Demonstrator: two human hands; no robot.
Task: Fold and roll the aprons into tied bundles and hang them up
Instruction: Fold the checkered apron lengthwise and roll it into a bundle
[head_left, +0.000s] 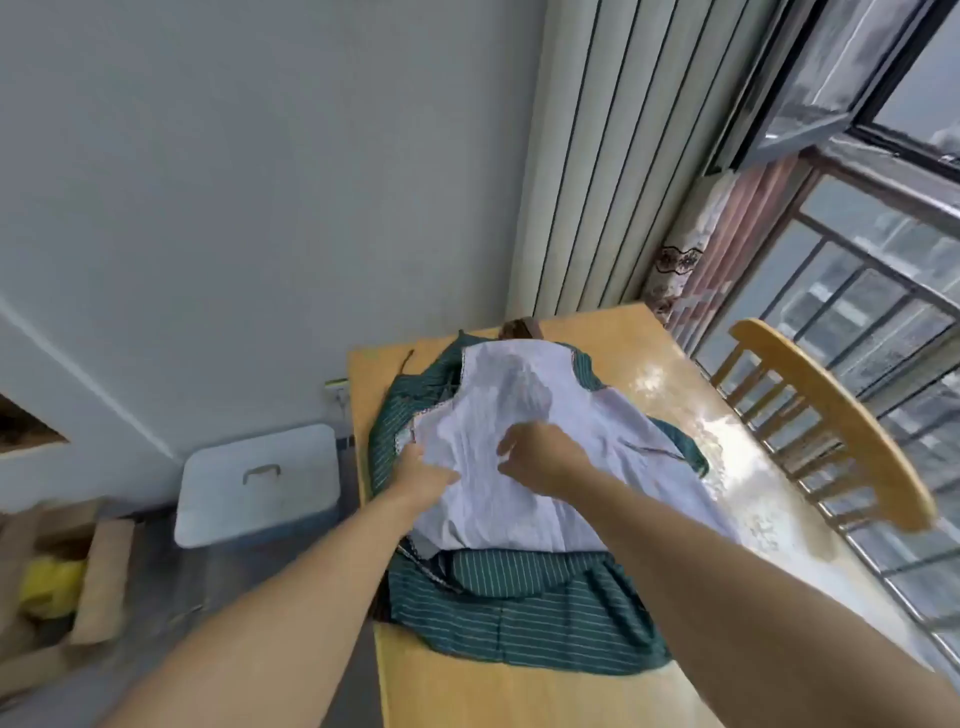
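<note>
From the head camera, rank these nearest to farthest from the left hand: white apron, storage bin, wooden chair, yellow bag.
1. white apron, gripped by the left hand
2. storage bin, on the floor, left
3. yellow bag, far left
4. wooden chair, across the table, right

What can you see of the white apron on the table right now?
The white apron is thin, wrinkled pale cloth with a lace-like trim along its far and left edges. It lies spread, unfolded and unrolled, on top of a green striped apron on the wooden table. The left hand grips its left edge; the right hand pinches the cloth near the middle.
</note>
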